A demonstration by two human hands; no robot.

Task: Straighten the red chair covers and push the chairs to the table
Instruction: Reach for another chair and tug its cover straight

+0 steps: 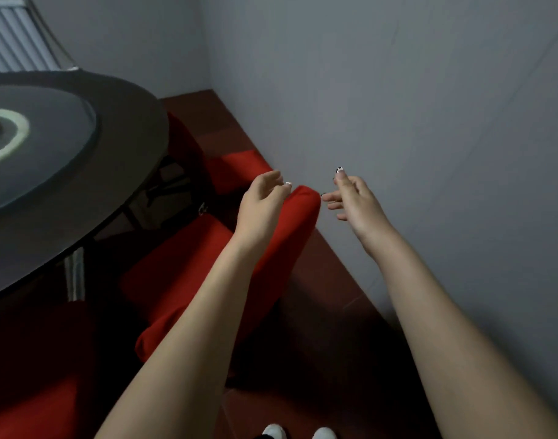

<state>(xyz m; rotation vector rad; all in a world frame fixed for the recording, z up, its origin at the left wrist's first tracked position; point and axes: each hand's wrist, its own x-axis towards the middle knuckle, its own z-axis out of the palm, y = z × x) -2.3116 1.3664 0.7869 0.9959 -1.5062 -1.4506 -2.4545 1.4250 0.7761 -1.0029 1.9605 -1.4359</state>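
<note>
while apart, two hands (261,201) (353,198), one table (135,128)

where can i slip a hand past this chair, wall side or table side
Wall side: a bare floor strip runs between the red chair back and the wall. The table's dark rim around the glass turntable is bare. Table side is crowded: table legs and a second red chair close in.
</note>
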